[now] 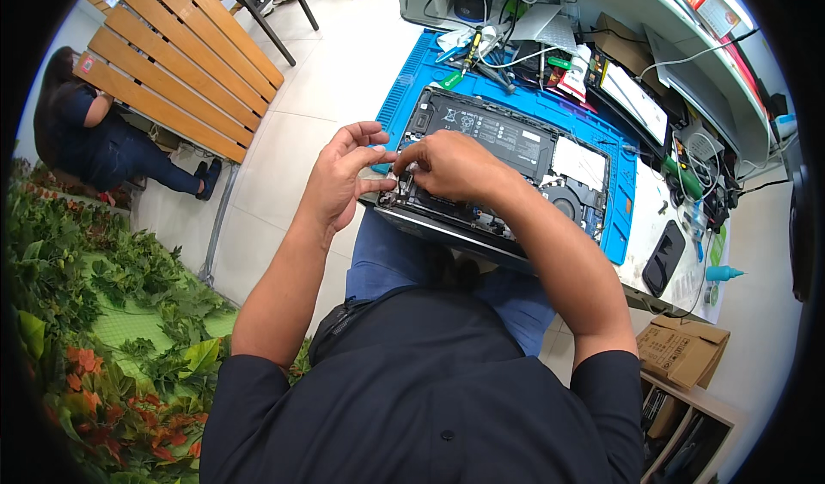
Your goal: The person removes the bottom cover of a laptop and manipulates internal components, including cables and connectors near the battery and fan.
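Observation:
A laptop (593, 200) with its bottom cover off lies at the table's front edge, its insides facing up. A black battery (507, 140), a round fan (563, 199) and a white rectangular part near the right end show. Over the laptop's left front corner, my right hand (451, 166) has its fingers bent and pinched together; what they grip is too small to make out. My left hand (339, 174) reaches in beside the same corner, thumb and fingers stretched and apart, tips close to the right fingertips. My hands partly hide that corner.
A blue work mat (623, 226) lies under the laptop. Behind are a yellow-and-black screwdriver (471, 50), a white tube (576, 71), cables and other tools. A black phone (663, 258) and a teal bottle (724, 273) lie at right. A cardboard box (685, 349) stands below; a person (86, 136) sits far left.

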Tool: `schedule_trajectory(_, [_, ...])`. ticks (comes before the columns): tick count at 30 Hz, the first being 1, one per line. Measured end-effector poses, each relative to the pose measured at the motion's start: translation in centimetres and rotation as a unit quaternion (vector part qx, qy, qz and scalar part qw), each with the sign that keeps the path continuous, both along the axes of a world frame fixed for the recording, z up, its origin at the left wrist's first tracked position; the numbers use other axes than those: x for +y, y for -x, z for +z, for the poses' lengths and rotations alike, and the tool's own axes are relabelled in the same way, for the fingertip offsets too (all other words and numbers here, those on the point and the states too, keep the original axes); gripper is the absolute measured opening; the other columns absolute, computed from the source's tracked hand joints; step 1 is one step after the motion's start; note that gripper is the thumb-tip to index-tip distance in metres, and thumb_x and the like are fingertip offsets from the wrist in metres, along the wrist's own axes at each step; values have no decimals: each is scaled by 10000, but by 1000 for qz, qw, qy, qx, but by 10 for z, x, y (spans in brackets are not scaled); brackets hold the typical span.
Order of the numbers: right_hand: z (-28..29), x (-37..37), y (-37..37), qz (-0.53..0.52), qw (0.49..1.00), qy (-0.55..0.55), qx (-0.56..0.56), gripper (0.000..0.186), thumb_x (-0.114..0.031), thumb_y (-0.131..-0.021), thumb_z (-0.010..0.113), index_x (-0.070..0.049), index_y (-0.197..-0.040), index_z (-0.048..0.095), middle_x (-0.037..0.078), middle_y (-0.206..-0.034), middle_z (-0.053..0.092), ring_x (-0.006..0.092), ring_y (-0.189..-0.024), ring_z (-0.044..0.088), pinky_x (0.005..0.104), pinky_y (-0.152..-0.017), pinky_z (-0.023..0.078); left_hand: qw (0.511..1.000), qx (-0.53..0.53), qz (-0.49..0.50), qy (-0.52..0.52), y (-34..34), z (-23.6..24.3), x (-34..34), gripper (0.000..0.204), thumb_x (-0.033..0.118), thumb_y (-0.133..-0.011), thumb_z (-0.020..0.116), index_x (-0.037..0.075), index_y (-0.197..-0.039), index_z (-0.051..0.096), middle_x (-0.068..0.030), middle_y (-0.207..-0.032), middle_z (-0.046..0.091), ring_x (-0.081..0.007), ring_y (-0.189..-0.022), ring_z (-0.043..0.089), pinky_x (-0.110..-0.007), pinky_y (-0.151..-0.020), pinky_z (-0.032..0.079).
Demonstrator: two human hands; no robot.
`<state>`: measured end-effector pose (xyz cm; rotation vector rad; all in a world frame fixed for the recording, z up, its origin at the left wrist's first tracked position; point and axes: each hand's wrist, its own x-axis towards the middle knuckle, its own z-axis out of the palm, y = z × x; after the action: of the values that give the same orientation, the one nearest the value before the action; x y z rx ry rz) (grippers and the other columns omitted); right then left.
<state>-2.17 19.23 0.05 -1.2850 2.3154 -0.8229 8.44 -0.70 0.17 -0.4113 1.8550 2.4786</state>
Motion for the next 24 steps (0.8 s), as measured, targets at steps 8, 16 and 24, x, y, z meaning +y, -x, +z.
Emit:
schedule_trajectory(8, [4, -6, 7, 31, 999, -29, -8, 340, -52, -886, 611, -102, -1168, 795, 214, -1009, 802, 392, -952, 772, 510, -896, 580, 1000, -3, -2, 28, 0, -1, -2, 487, 92, -1012, 667, 5, -1465, 511, -165, -1393, 557, -288, -1221, 656, -481, -915, 643])
schedule_trajectory(16, [12, -10, 12, 33, 996, -72, -40, 374, -58, -844, 619, -111, -1170, 796, 192, -980, 790, 381, -976, 763, 494, -893, 571, 999, 10, 26, 26, -1, 3, 3, 491, 85, -1011, 673, -2, -1464, 503, -170, -1403, 534, -280, -1246, 652, -478, -927, 651])
schedule_trajectory(24, [7, -10, 14, 27, 997, -54, -46, 360, -65, -839, 616, -96, -1156, 784, 164, -858, 753, 360, -868, 749, 491, -817, 551, 1000, 10, 13, 27, 6, 4, 7, 460, 92, -1005, 676, 17, -1429, 515, -152, -1373, 555, -277, -1251, 633, -475, -905, 651])
